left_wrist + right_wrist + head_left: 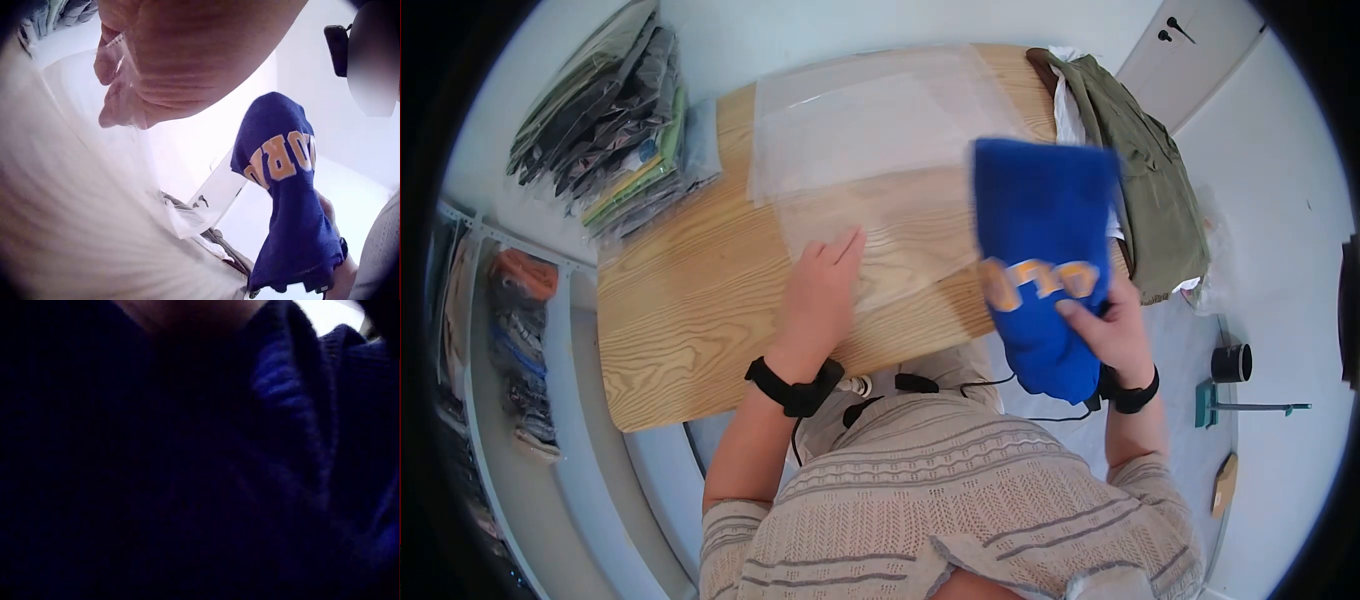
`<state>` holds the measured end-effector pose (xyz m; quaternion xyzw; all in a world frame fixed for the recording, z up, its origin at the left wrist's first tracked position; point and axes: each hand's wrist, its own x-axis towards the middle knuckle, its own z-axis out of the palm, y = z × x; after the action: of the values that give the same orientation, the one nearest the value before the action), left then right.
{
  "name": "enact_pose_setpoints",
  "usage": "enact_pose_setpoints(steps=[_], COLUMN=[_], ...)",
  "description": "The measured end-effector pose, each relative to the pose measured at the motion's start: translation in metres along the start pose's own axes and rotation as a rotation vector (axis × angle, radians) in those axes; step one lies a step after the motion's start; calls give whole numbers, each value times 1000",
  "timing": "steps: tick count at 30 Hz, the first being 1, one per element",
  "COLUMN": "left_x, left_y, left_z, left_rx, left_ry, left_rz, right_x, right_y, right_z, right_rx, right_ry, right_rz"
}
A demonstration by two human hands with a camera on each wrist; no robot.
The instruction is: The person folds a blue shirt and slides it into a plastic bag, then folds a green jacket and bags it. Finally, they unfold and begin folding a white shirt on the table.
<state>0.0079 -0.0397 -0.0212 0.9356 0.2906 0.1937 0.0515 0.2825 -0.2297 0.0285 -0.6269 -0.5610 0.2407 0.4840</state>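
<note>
A folded blue garment with orange-and-white lettering is held up by the right hand, its thumb on the front and its other fingers behind. The left wrist view also shows the garment, hanging in folds; dark blue cloth fills most of the right wrist view. The left hand lies over the near part of a clear plastic bag, with two fingers extended. In the left wrist view, clear film crosses the fingertips of the left hand.
More clear bags lie flat toward the back of the wooden table. Packed garments are stacked at the back left, olive clothing at the right edge. A shelf with bagged items stands left; a door is back right.
</note>
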Motion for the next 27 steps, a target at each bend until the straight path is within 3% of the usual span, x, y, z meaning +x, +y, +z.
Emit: enact_pose_setpoints(steps=[1, 2, 4, 8, 15, 20, 27], left_x=[2, 3, 8, 13, 16, 27, 28], left_y=[3, 6, 9, 17, 22, 33, 66], left_z=[-4, -7, -11, -18, -27, -28, -27], left_rx=[-35, -70, -84, -161, -169, -222, -100], left_ry=[14, 28, 74, 182, 210, 296, 228], left_rz=[-28, -56, -52, -19, 37, 81, 176], right_x=[12, 16, 22, 36, 55, 71, 88], right_y=[-12, -19, -27, -26, -35, -44, -42], right_z=[3, 7, 15, 28, 26, 25, 45], right_rx=[-225, -226, -468, -580, -729, -875, -859], right_ry=[-116, -114, -314, -483, -429, -544, -455], right_rz=[-173, -173, -197, -256, -216, -210, -135])
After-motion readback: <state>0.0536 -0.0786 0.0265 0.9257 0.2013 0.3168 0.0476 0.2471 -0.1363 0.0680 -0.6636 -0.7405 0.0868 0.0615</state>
